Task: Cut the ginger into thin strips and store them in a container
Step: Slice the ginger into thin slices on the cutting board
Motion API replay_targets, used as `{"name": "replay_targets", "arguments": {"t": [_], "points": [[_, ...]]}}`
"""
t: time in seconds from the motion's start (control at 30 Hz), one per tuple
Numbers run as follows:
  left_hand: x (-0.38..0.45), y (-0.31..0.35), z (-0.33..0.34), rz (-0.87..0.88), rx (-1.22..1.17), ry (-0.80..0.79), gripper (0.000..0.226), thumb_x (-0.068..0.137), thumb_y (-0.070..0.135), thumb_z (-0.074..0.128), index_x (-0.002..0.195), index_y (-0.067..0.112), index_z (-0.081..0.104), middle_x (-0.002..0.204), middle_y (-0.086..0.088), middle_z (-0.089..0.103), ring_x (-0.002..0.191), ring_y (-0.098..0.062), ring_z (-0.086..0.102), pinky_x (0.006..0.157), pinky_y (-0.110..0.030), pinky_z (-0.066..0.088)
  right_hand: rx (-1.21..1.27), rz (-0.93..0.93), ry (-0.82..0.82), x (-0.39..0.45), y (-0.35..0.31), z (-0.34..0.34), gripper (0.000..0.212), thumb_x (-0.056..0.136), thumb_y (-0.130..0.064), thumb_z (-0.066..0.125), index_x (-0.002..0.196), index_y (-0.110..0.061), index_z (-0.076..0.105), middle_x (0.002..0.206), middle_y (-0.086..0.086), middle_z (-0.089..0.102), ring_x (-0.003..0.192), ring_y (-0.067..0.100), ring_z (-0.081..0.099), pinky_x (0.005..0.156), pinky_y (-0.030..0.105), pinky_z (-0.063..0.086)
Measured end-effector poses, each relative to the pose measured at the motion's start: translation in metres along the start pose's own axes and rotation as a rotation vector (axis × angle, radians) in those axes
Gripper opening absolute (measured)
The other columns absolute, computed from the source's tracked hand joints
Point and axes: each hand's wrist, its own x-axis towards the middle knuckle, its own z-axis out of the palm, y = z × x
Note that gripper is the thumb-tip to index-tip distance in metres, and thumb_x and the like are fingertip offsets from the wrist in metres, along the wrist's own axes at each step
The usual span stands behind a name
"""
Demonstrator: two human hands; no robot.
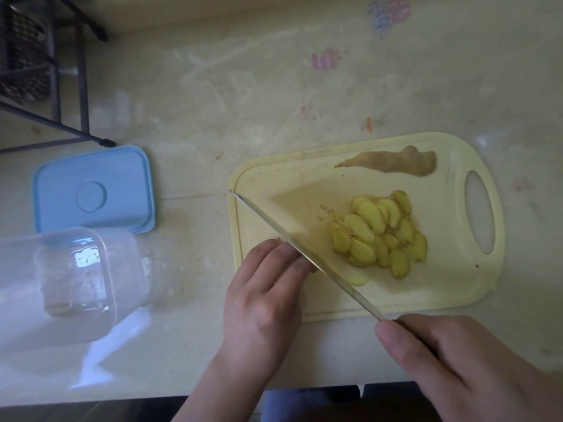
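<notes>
A: Where does the ginger stand?

B: A heap of pale yellow ginger slices [380, 233] lies on the right half of the cutting board [441, 293], and a strip of brown peel [393, 162] sits near the board's far edge. The left hand [265, 296] curls its fingers over a small remaining piece at the board's near left corner; that piece is almost wholly hidden.

A: And the knife?

B: The right hand [457, 360] grips the handle, and the knife [304, 254] runs diagonally with the blade lying against the left fingertips.

A: How would you do this cut well?

B: Keep the left fingertips tucked back, let the blade ride the knuckles, and take thin, even slices. With so little left to hold, I judge the fingers are the main risk. The slices must be stacked and cut lengthwise afterwards.

A: Anything around?

B: The clear container [70, 278] lies tipped on the bench [213, 102] to the left, with its blue lid [91, 190] beyond it, and a dark rack [45, 71] stands further back. Nothing blocks the cut.
</notes>
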Motion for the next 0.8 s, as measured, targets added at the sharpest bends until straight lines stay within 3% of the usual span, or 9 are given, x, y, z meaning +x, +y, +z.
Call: {"name": "replay_targets", "arguments": {"t": [0.13, 0.27, 0.4, 0.5, 0.67, 0.8], "points": [[0.000, 0.001, 0.001, 0.001, -0.002, -0.019, 0.031, 0.084, -0.020, 0.060, 0.095, 0.003, 0.077, 0.104, -0.009, 0.071, 0.096, -0.033, 0.066, 0.091, -0.031, 0.050, -0.001, -0.013, 0.011, 0.001, -0.001, -0.001, 0.095, 0.058, -0.108, 0.006, 0.078, -0.026, 0.050, 0.051, -0.005, 0.046, 0.054, 0.009, 0.051, 0.055, 0.021, 0.037], [-0.001, 0.000, 0.002, -0.007, 0.004, -0.013, 0.032, 0.085, -0.020, 0.056, 0.094, 0.003, 0.077, 0.104, -0.010, 0.071, 0.097, -0.034, 0.066, 0.091, -0.029, 0.049, -0.033, 0.038, 0.064, -0.005, -0.004, -0.002, 0.088, 0.061, -0.106, 0.008, 0.073, -0.032, 0.053, 0.059, -0.011, 0.056, 0.060, 0.008, 0.058, 0.055, 0.020, 0.038], [0.000, 0.001, 0.002, -0.022, -0.001, -0.016, 0.032, 0.085, -0.020, 0.058, 0.096, 0.002, 0.077, 0.104, -0.011, 0.071, 0.098, -0.035, 0.066, 0.090, -0.031, 0.050, -0.023, 0.036, -0.004, -0.004, -0.008, -0.005, 0.092, 0.062, -0.106, 0.009, 0.072, -0.024, 0.050, 0.050, -0.005, 0.048, 0.051, 0.009, 0.054, 0.051, 0.022, 0.037], [0.002, 0.002, 0.001, -0.017, -0.001, -0.015, 0.031, 0.085, -0.020, 0.059, 0.095, 0.002, 0.078, 0.106, -0.009, 0.072, 0.098, -0.035, 0.066, 0.090, -0.031, 0.051, -0.053, 0.074, -0.012, -0.005, -0.011, -0.006, 0.085, 0.063, -0.101, 0.012, 0.075, -0.026, 0.053, 0.053, -0.005, 0.054, 0.053, 0.012, 0.056, 0.056, 0.029, 0.043], [0.002, 0.001, 0.001, -0.022, -0.002, -0.005, 0.027, 0.093, -0.013, 0.055, 0.094, 0.002, 0.078, 0.108, -0.007, 0.074, 0.097, -0.034, 0.067, 0.092, -0.027, 0.049, 0.044, 0.094, -0.108, -0.004, -0.019, -0.013, 0.068, 0.065, -0.091, 0.012, 0.071, -0.039, 0.056, 0.045, -0.011, 0.054, 0.046, 0.005, 0.055, 0.055, 0.014, 0.041], [0.000, 0.003, 0.002, -0.034, -0.005, 0.017, 0.024, 0.091, -0.013, 0.060, 0.094, 0.003, 0.079, 0.106, -0.006, 0.074, 0.097, -0.032, 0.067, 0.094, -0.025, 0.048, 0.038, 0.121, -0.156, 0.000, -0.012, -0.014, 0.075, 0.065, -0.094, 0.013, 0.070, -0.030, 0.052, 0.044, -0.005, 0.053, 0.042, 0.007, 0.053, 0.054, 0.022, 0.042]]}}
